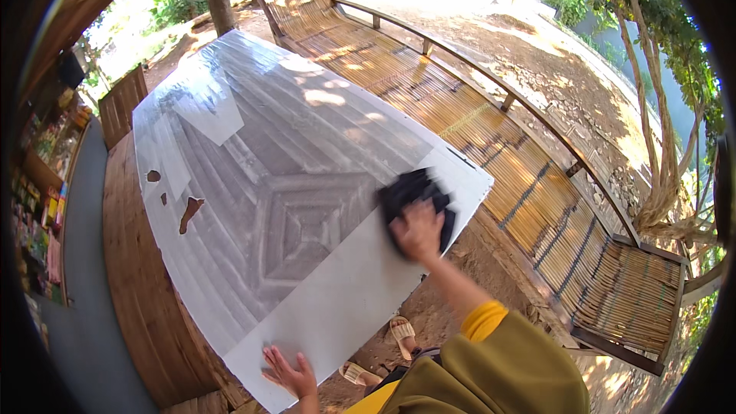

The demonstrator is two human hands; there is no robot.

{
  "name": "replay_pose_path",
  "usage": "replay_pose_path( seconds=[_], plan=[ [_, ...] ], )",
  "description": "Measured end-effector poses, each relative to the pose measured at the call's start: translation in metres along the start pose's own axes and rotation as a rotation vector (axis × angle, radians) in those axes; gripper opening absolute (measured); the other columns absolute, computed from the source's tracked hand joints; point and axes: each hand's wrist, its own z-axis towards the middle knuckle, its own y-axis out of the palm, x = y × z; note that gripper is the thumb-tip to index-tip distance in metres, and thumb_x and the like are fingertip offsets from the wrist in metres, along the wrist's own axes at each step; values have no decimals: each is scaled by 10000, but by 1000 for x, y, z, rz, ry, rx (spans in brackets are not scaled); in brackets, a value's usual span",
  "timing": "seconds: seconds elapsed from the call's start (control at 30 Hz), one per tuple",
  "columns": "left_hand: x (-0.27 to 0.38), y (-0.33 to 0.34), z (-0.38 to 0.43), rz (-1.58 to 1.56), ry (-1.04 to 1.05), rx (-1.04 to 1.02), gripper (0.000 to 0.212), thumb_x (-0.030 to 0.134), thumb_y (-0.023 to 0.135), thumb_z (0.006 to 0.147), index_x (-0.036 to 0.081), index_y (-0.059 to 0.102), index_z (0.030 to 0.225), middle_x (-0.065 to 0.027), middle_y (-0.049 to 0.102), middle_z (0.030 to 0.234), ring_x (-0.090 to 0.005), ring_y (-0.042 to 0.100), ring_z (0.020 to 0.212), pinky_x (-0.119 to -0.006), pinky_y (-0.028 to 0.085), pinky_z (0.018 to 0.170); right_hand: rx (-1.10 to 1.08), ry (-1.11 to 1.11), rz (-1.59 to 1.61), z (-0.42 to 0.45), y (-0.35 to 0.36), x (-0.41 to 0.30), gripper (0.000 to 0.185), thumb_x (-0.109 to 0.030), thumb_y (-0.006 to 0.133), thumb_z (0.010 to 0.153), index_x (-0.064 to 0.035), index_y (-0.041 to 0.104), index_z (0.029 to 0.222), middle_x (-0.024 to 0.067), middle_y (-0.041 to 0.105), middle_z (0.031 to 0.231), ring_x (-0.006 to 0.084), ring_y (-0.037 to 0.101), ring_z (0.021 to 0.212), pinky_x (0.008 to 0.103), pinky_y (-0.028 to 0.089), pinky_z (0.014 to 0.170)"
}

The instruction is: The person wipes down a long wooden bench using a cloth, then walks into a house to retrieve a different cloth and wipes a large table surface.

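Before me stands a table (pixel 339 299) with a grey-and-white sheet cover printed with nested squares. My right hand (pixel 417 229) presses a black cloth (pixel 409 184) onto the tabletop near its right corner. Both hand and cloth are blurred, and part of the cloth is hidden under the palm. At the near left corner my left hand (pixel 292 372) rests palm down on a plain pale strip, its fingers spread and holding nothing. Torn holes (pixel 190 215) in the cover's left side show brown beneath.
A slatted bamboo bench (pixel 460 109) with a wooden rail runs along the table's right side. To the left is a wooden bench (pixel 132 264) beside a grey wall (pixel 86 195) and shelves of packets (pixel 54 213). My sandalled feet (pixel 402 330) stand on bare soil below the near edge.
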Motion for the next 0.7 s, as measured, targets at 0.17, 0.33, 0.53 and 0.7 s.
replay_pose_path(
  seconds=[0.17, 0.33, 0.53, 0.7],
  plan=[
    [-28, -2, -12, -104, -147, 74, 719, 504, 473, 916, 133, 249, 1490, -113, 176, 1565, -318, 86, 1454, -598, -12, 1105, -499, -466, 513, -123, -16, -81, 801, -591, 570, 831, -271, 244, 1489, 143, 162, 1550, 349, 161, 1427, 651, 100, 1080],
    [-84, 4, -69, -310, -759, 386, 971, 644, 492, 849, 173, -29, 1518, -109, 13, 1582, -334, 90, 1445, -641, 89, 1082, 250, 255, 825, -96, 0, 22, 572, -455, 567, 894, -88, 430, 1311, 148, 419, 1335, 328, 401, 1203, 483, 315, 990],
    [-85, 26, -93, -2016, -1036, -97, 1226, 930, 470, 572, 166, 179, 1485, -123, 207, 1521, -331, 265, 1368, -603, 204, 1062, -403, 1185, 1429, -98, 48, 96, 897, -819, 374, 778, -64, 517, 1241, 112, 564, 1193, 281, 540, 996, 420, 437, 784],
    [-59, 31, -67, -2112, -1221, 113, 1168, 987, 316, 558, 214, 308, 1434, -86, 329, 1454, -345, 317, 1328, -661, 287, 991, -322, 962, 1987, -104, 78, 70, 1039, -911, 265, 702, -162, 396, 1410, 69, 426, 1428, 334, 394, 1297, 513, 329, 1061]
  ],
)
